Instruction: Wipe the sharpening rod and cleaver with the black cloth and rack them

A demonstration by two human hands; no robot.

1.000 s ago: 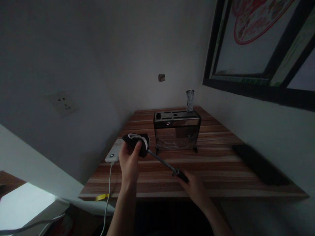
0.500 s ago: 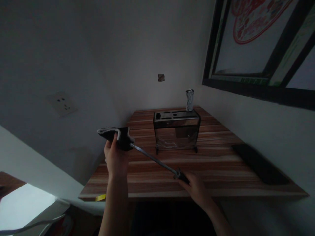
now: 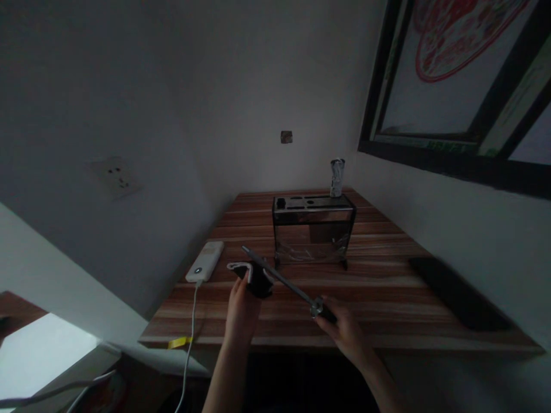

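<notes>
My right hand [image 3: 342,326] is closed round the black handle of a honing steel [image 3: 286,281]. The rod slants up to the left, its tip pointing away from me above the table. In my left hand [image 3: 244,307] is a folded black cloth [image 3: 258,282] with a pale edge, gripped between thumb and fingers. The cloth sits just under the rod, near its tip; whether they touch I cannot tell. Behind the rod stands a knife block [image 3: 312,218] with a slotted top and see-through sides.
On the wood-striped table [image 3: 365,298] a white power bank [image 3: 205,262] with a cable lies at left. A dark flat slab [image 3: 458,292] lies along the right wall. A crumpled grey-white roll [image 3: 337,178] stands upright at the block's right rear. Yellow tape [image 3: 178,342] marks the front edge.
My left hand and the cloth have moved right and down along the rod, off its tip, which now shows. The white power bank has come into sight. My right hand stays nearly in place.
</notes>
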